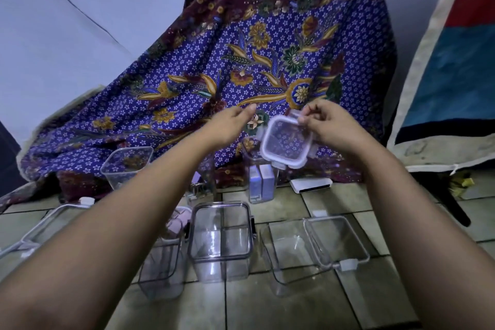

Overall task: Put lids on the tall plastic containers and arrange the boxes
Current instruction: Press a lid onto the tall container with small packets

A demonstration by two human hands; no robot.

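The left forearm (120, 222) hides part of a tall container (160, 270).

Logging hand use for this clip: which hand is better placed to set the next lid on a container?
The right hand: it pinches the small lid, right by the tall container with boxes. The left hand is open and holds nothing.

Clear glossy plastic lid (286, 145), transparent smooth plastic containers (221, 238), patterned soft cloth (241, 61), matt floor tiles (267, 308)

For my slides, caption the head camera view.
Right hand pinches a clear lid above tall containers on a tiled floor; left hand open.
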